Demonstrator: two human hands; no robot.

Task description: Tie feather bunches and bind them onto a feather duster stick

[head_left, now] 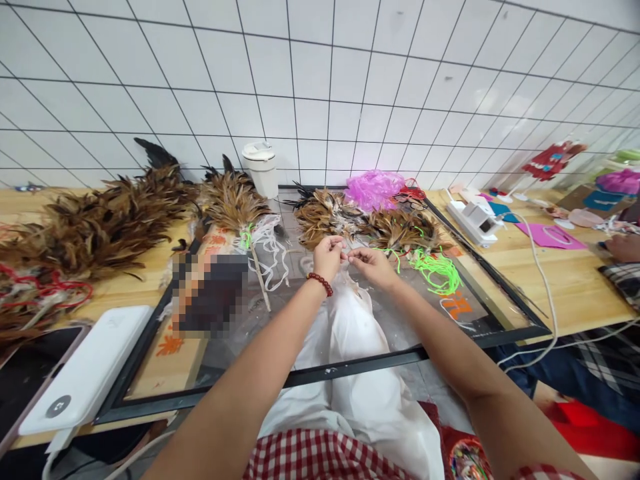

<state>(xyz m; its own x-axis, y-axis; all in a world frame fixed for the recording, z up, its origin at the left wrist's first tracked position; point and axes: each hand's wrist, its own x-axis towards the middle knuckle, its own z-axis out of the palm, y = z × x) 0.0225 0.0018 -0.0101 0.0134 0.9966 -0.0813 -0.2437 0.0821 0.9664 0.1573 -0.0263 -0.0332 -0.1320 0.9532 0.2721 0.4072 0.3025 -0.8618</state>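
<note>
My left hand (pixel 328 256), with a red bead bracelet (pixel 320 283) on its wrist, and my right hand (pixel 373 265) meet above the glass sheet (pixel 310 333). Both are closed in a pinch, fingertips nearly touching, on something too small to make out. Just beyond them lie bundles of brown feathers (pixel 325 217) and a tangle of neon green cord (pixel 437 270). White plastic (pixel 360 333) spreads under my forearms down to my lap.
A big heap of brown feathers (pixel 100 223) lies at the left, a white cup (pixel 261 168) by the wall, pink plastic (pixel 374 189) behind. A white power bank (pixel 85 373) sits front left. Another person's hand (pixel 623 247) rests at the right, near a white device (pixel 473 219).
</note>
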